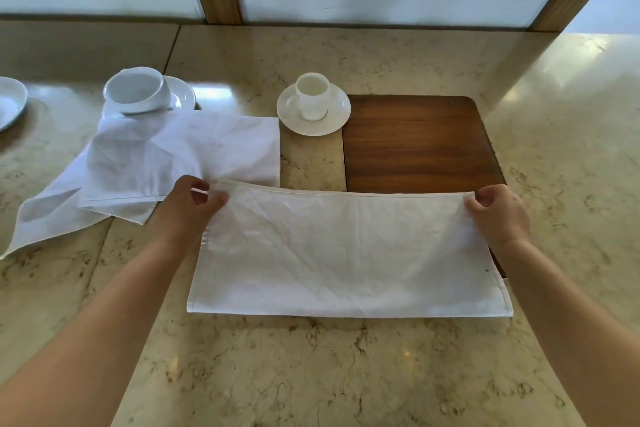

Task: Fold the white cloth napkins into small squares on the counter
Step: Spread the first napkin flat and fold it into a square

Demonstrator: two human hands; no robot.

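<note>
A white cloth napkin (343, 253) lies as a wide rectangle on the marble counter (346, 374), its near edge flat and its far edge raised. My left hand (188, 208) pinches the far left corner. My right hand (498, 215) pinches the far right corner. The napkin's right part covers the front of a wooden board (415, 142). To the left, loose white napkins (152, 163) lie unfolded in a rumpled pile, overlapping one another.
A white cup on a saucer (313, 104) stands behind the napkin, left of the board. A white bowl (138, 90) and saucer sit at the pile's far edge. A plate (10, 100) shows at the left border. Frosted panels with wooden posts rise behind the counter.
</note>
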